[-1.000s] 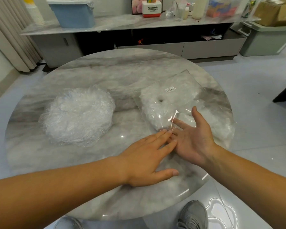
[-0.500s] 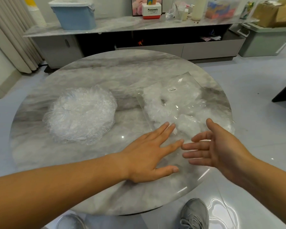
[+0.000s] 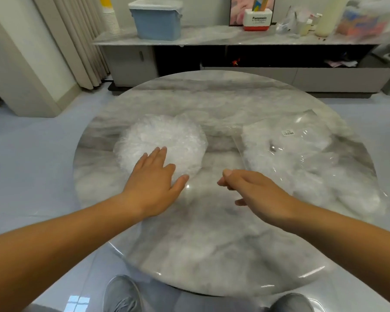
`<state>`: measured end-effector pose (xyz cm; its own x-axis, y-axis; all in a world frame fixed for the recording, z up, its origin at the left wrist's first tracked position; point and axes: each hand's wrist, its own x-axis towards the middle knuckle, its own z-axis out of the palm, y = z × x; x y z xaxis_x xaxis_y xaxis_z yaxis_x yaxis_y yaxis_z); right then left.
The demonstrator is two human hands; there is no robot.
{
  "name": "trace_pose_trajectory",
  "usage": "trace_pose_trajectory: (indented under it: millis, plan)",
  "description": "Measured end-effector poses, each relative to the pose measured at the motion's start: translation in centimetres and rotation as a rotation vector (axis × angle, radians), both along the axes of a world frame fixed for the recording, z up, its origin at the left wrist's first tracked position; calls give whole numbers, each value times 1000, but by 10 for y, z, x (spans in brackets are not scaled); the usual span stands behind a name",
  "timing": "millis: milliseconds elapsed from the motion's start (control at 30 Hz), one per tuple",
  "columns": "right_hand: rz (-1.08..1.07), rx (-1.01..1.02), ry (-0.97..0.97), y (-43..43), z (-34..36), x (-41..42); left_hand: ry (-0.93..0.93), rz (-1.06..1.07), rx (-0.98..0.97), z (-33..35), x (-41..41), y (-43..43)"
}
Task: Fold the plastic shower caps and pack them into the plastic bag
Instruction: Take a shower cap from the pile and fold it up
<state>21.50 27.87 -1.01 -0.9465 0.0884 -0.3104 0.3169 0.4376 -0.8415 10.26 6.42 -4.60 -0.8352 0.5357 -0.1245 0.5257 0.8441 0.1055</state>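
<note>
Laying left grip (image 3: 153, 179) flat, fingers straight, over the near edge of the shower caps (image 3: 167, 136) piled on the marble table (image 3: 212, 244) — hovering right grip (image 3: 252, 188), fingers loosely curled, just beside the stuffed plastic bag (image 3: 302, 154).

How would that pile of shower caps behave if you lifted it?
Probably floppy: the caps look like thin, crinkled film, so they would sag and spread. Likely very light for their bulk, being puffy and see-through. On the glossy table they might slide easily when pushed.
</note>
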Motion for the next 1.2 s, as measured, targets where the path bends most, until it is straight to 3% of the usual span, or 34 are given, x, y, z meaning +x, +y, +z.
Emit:
trace_pose_trajectory:
  millis: [133,367,533,633,700,767,833,1000,1200]
  plan:
    - [126,167,37,-19,-11,-24,-63,8,8,-11,-10,-21]
    - [182,332,134,-26,-22,-33,84,-80,156,3,-12,-35]
    - [91,442,472,-16,-26,-23,319,-334,132,9,9,-39]
    - [251,529,647,-8,-22,-6,303,-523,83,1,35,-42]
    - [436,530,610,-3,-25,6,219,-604,43,-10,52,-46]
    - [548,508,452,-1,-34,15,126,-656,32,-22,65,-50]
    - [607,517,344,1,-44,22,62,-683,57,-29,71,-50]
    - [631,455,308,2,-48,27,-62,-663,226,-28,62,-50]
    - [614,457,244,-3,-43,29,-337,-313,542,-24,47,-45]
